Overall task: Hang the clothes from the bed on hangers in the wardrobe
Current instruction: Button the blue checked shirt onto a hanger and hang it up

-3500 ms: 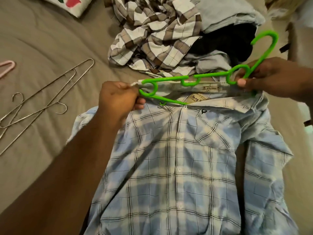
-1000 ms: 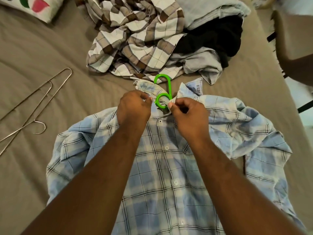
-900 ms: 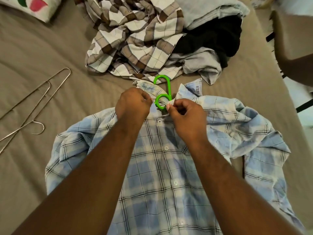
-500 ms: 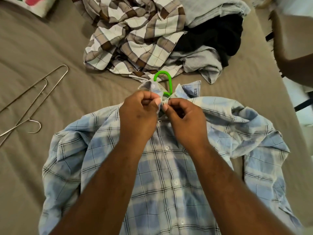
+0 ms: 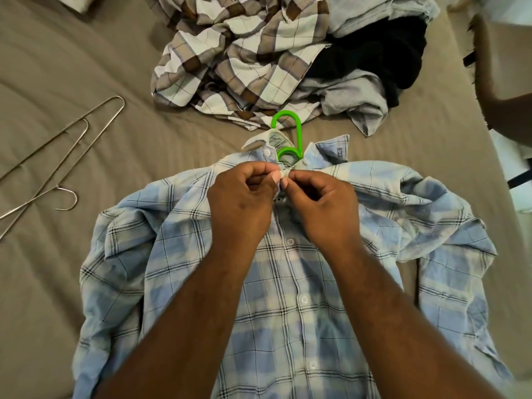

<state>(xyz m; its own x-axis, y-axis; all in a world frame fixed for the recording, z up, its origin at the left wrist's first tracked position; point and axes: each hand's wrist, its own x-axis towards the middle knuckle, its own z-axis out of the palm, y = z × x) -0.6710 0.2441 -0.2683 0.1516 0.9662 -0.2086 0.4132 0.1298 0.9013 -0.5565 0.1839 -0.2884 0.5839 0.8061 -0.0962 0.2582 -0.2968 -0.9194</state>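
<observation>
The blue plaid shirt [image 5: 288, 298] was soft matt cloth. The green hanger [image 5: 298, 131] at its collar was smooth glossy plastic; the wire hangers [image 5: 69, 164] left of it, shiny metal.

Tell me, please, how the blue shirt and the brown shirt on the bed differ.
The blue shirt lies spread, buttons up; the brown shirt is crumpled. A green hanger pokes from the blue shirt's collar; the brown shirt shows none. The left hand and right hand pinch the blue shirt's collar; neither touches the brown shirt. Both are plaid, on the bed.
</observation>
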